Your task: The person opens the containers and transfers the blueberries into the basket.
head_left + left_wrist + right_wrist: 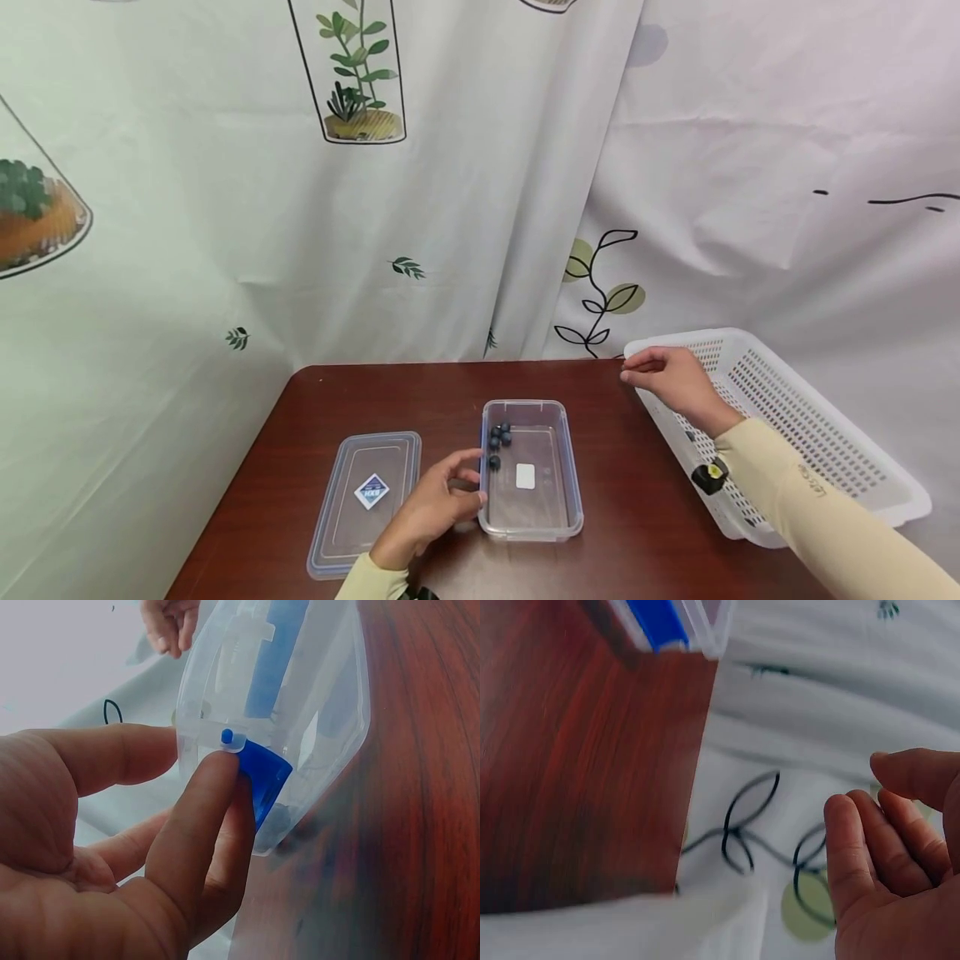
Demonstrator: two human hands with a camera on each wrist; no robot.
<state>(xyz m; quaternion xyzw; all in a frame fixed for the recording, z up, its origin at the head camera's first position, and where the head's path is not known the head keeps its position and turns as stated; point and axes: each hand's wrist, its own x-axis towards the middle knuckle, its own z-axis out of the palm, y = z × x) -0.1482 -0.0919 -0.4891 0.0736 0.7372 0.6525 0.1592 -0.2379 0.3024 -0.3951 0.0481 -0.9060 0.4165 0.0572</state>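
Observation:
A clear plastic food container (536,521) with blue latches stands on the table, holding several blueberries (495,442) along its left side. My left hand (435,504) is at its left wall, thumb and fingers apart; the thumb reaches the rim and the fingers touch a blue latch (262,776) in the left wrist view. Above the left rim of a white perforated basket (806,417) is my right hand (675,379), fingers loosely bent. The right wrist view shows nothing between that thumb and the fingers (844,825).
Left of the container lies its clear lid (341,475) with a blue-and-white label. The basket sits over the right part of the brown table (630,500), with small dark spots showing through its side. A printed curtain (450,208) hangs directly behind.

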